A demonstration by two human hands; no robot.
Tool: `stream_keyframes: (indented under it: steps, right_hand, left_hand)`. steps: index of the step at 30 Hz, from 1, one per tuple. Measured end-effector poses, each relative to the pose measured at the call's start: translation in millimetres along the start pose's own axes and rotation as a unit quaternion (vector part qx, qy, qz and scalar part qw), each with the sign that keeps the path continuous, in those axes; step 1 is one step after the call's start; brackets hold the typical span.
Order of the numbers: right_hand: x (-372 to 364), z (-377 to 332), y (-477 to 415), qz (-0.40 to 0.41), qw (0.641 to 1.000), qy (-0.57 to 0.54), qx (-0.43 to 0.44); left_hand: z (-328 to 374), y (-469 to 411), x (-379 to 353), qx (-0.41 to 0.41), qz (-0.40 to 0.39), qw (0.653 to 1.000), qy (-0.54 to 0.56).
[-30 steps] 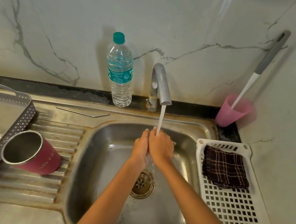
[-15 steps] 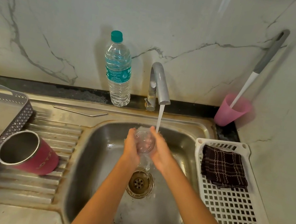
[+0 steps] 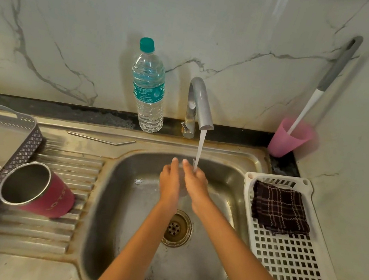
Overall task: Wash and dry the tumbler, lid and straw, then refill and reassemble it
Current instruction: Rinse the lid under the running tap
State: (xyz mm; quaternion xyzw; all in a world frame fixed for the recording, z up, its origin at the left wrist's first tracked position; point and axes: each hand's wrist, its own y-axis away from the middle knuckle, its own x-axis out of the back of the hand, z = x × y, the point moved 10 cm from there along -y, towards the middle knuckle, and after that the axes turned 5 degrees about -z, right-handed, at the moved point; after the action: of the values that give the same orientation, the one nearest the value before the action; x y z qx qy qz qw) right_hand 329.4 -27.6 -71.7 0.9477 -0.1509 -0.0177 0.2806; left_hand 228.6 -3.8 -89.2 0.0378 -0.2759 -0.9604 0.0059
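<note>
Half a second ago the palms were standing apart with the clear lid [image 3: 183,189] showing between them. Now the left hand [image 3: 170,181] and right hand [image 3: 195,185] are pressing close together, fingers lying fairly straight, sandwiching the lid so that only a faint clear sliver is showing. The water stream [image 3: 200,149] from the faucet [image 3: 200,103] is falling onto the right hand's knuckles, above the sink [image 3: 134,204] basin.

On the left drainboard the tumbler [image 3: 49,193] is lying on its side, its mouth leaning against the grey tray [image 3: 18,157]. The straw [image 3: 101,139] is lying on the sink's back ledge, near the water bottle [image 3: 149,90]. To the right, a checked cloth [image 3: 280,208] is resting in the white basket [image 3: 291,265].
</note>
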Motion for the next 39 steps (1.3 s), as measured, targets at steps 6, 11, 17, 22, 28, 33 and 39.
stream_keyframes:
  steps: [6,11,17,22,28,33,39]
  right_hand:
    - [-29.5,-13.9,12.5,-0.135,0.989,-0.037,0.037]
    - [-13.7,-40.0,45.7,-0.025,0.786,0.505,0.356]
    - [-9.6,-40.8,26.4,-0.024,0.921,0.26,0.287]
    - [-8.3,-39.4,33.8,-0.033,0.816,0.456,0.354]
    - [-12.0,-41.5,33.4,-0.031,0.897,0.307,0.316]
    - [20.4,-17.0,15.2,-0.042,0.989,0.029,0.138]
    - [23.8,0.4,0.4,-0.049,0.997,-0.024,-0.059]
  left_hand:
    - [3.9,6.3,-32.2,-0.023,-0.151,0.985,0.085]
    - [10.6,1.0,-27.2,0.079,-0.199,0.967,0.138]
    - [10.4,11.1,-38.2,0.077,-0.226,0.957,0.162]
    - [7.3,5.5,-31.4,0.114,-0.215,0.949,0.2]
    - [-1.7,6.3,-32.8,0.105,-0.182,0.955,0.21]
    - [-17.2,-2.1,-16.0,0.134,-0.097,0.966,0.199]
    - [-27.8,3.7,-14.6,0.082,-0.113,0.982,0.127]
